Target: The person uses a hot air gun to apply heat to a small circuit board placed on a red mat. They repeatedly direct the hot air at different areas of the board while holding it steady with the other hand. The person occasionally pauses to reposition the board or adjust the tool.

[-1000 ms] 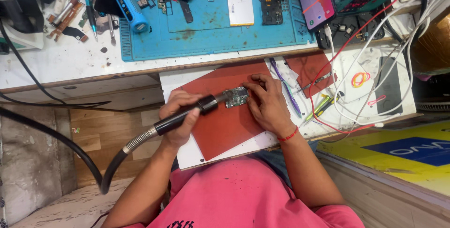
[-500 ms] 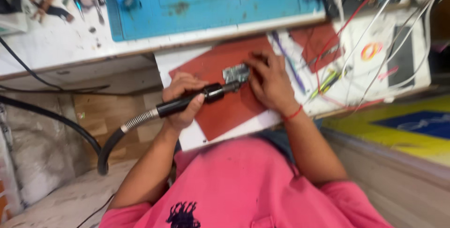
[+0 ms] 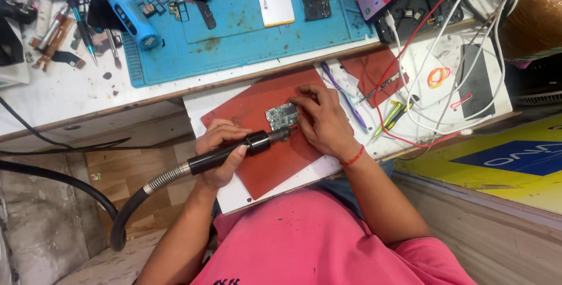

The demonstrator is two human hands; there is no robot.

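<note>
A white tabletop (image 3: 70,94) runs across the upper part of the view, and a lower white pull-out board (image 3: 246,194) juts from it toward the person in the pink shirt (image 3: 316,244); on the tabletop lies a large blue work mat (image 3: 234,39) strewn with small phone parts, with a blue cylindrical tool (image 3: 129,12) at its left edge and a pale rectangular battery (image 3: 275,2) near its middle; a dark red mat (image 3: 275,156) covers most of the lower board, and a smaller red pad (image 3: 372,69) sits just to its right under a tangle of white and red cables (image 3: 436,56); the left hand (image 3: 221,151) has its fingers clenched around a black hot-air handpiece (image 3: 234,149), whose hose (image 3: 132,209) loops down and away to the left, its nozzle pointing at the lower edge of a small green circuit board (image 3: 281,115); that circuit board lies on the dark red mat, near its upper middle; the right hand (image 3: 322,121), a red thread (image 3: 353,157) on its wrist, presses its fingers on the board's right edge, pinning it flat; purple tweezers (image 3: 345,100) lie just beside this hand.
</note>
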